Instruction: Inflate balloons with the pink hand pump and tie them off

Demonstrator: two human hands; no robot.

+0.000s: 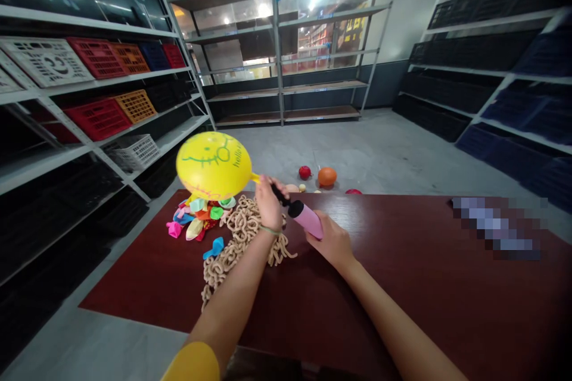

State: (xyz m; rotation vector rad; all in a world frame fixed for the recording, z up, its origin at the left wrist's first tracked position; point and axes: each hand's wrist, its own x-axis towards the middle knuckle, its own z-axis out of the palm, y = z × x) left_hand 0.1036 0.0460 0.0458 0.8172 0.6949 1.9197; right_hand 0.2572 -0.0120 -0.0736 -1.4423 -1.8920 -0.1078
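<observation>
A yellow balloon (214, 165), inflated and printed with a green face, points its neck toward my left hand (269, 205). That hand is closed around the neck and the black nozzle end of a balloon pump. My right hand (329, 242) grips the pump's pink barrel (307, 219), whose black end cap faces my left hand. Beneath my left wrist lies a tangled pile of beige knotted cord (243, 223). To its left is a heap of uninflated balloons (201, 214) in several colours, with a blue balloon (214, 247) lying apart.
The dark red table (402, 286) has a blurred-out flat object (496, 223) at its right. Past the far edge, a red balloon (304, 172) and an orange balloon (327, 177) rest on the floor. Shelves with crates (98, 119) stand left, with more racks behind and right.
</observation>
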